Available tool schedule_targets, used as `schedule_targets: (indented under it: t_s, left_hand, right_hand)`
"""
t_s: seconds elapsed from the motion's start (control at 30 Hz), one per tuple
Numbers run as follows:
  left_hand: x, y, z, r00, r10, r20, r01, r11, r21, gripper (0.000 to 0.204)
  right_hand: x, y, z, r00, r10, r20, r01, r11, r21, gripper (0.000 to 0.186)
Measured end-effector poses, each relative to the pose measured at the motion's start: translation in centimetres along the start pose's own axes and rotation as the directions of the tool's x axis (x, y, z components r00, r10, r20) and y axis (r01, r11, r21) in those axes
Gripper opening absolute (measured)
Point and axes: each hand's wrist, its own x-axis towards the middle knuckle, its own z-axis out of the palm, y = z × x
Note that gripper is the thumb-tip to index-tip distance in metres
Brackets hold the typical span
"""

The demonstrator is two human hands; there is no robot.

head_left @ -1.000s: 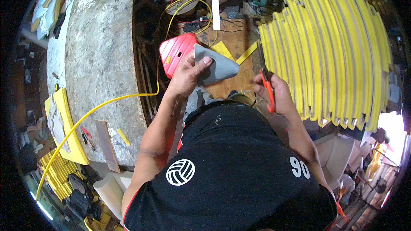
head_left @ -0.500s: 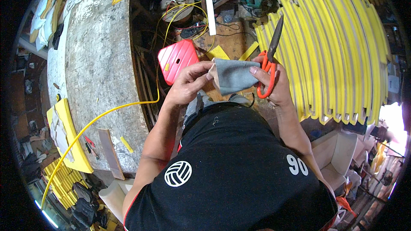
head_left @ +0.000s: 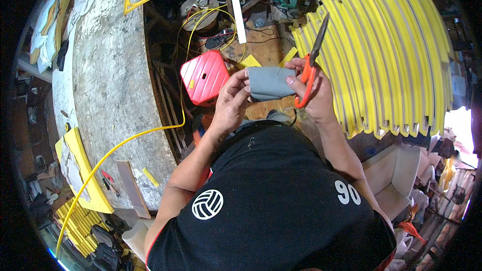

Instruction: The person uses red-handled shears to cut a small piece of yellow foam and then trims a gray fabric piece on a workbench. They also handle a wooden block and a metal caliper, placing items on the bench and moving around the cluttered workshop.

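A small piece of grey fabric (head_left: 271,84) is stretched between my two hands in front of my body. My left hand (head_left: 232,99) pinches its left edge between thumb and fingers. At the other end my right hand (head_left: 317,93) grips the fabric under the thumb and also carries orange-handled scissors (head_left: 308,79). The dark blades point up and away from me, and look closed. Below the hands and a little left is a pink-red plastic stool (head_left: 217,73) with a slot in its top.
To the left runs a long worn worktable (head_left: 113,70) with a yellow set square (head_left: 129,7), a wooden strip (head_left: 133,185) and pliers. A yellow hose (head_left: 125,140) crosses it. Yellow padded strips (head_left: 386,55) are stacked at right. A white bar (head_left: 236,7) stands ahead.
The fabric has been turned so its pale underside at the left no longer shows. Both hands have shifted slightly, the right one leftward with the scissors. The view has moved a little.
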Motion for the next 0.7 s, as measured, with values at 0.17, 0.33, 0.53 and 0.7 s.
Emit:
schedule_targets:
  t_s: [0.17,0.33,0.53,0.7]
  left_hand:
    - [0.3,0.8,0.7,0.999,-0.043,0.027,0.045,0.996,-0.080,0.054]
    - [0.7,1.3,0.6,0.990,-0.140,-0.023,0.142,0.983,0.120,0.041]
    - [0.8,2.6,0.1,0.995,-0.103,0.002,0.100,0.968,0.229,0.027]
    - [1.4,3.1,-0.8,0.997,-0.070,0.024,0.054,0.912,0.407,0.017]
  right_hand:
    - [-0.7,0.3,0.6,0.999,0.026,0.045,-0.023,0.997,-0.068,0.036]
    - [-0.6,1.1,1.4,0.994,-0.109,0.013,0.110,0.986,-0.129,0.031]
    - [-0.5,1.8,0.4,0.999,-0.019,0.032,0.026,0.965,-0.260,0.036]
    - [-0.4,1.2,0.8,0.996,0.005,0.093,0.010,0.986,-0.167,0.036]
